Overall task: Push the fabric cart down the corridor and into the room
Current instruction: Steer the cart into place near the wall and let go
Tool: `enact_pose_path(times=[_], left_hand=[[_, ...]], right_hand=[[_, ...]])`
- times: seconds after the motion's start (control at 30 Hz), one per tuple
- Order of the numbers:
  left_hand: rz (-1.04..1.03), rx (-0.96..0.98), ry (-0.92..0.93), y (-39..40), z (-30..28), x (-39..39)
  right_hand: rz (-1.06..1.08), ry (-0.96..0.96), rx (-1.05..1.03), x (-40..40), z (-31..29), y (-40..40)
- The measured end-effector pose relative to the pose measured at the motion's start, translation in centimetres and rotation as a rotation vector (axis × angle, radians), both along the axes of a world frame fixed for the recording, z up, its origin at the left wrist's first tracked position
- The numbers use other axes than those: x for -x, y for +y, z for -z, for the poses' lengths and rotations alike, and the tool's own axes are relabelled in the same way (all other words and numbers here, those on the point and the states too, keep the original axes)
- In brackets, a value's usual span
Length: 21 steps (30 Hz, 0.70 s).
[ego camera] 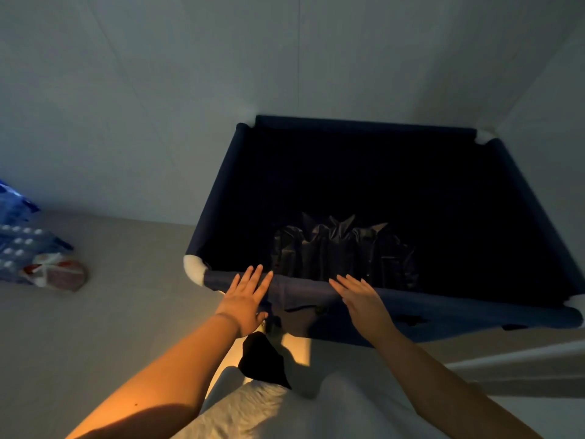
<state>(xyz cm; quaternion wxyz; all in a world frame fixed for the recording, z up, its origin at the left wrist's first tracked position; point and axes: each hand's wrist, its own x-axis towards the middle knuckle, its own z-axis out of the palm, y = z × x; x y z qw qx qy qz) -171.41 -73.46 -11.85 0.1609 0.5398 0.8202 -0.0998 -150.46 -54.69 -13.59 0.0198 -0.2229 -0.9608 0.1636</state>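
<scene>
A dark navy fabric cart [493, 308] with white corner joints stands in front of me, its far side close against a pale wall. Dark crumpled cloth [342, 248] lies inside near the front. My left hand [245, 299] rests flat on the near rim toward the left corner, fingers spread. My right hand [364, 296] lies flat on the same rim a little to the right, fingers extended. Neither hand wraps around the rim.
Pale walls [285, 58] meet in a corner at the cart's far right. A blue patterned bag [22, 236] with a red-and-white item [63, 274] lies on the light floor at the left. A dark sock-clad foot [262, 359] shows below the cart.
</scene>
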Motion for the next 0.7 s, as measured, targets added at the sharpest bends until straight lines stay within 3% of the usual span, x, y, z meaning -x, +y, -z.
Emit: enact_pose_path(times=[0.43, 0.53, 0.7], left_hand=[[-0.021, -0.004, -0.021, 0.1, 0.0, 0.2], [-0.019, 0.051, -0.059, 0.5, -1.2, 0.2], [0.006, 0.162, -0.131, 2.7, -5.0, 1.0]], right_hand=[[0.013, 0.065, 0.061, -0.4, -0.2, -0.3], [0.009, -0.037, 0.122, -0.2, -0.8, 0.1], [-0.013, -0.390, 0.336, 1.1, -4.0, 1.4]])
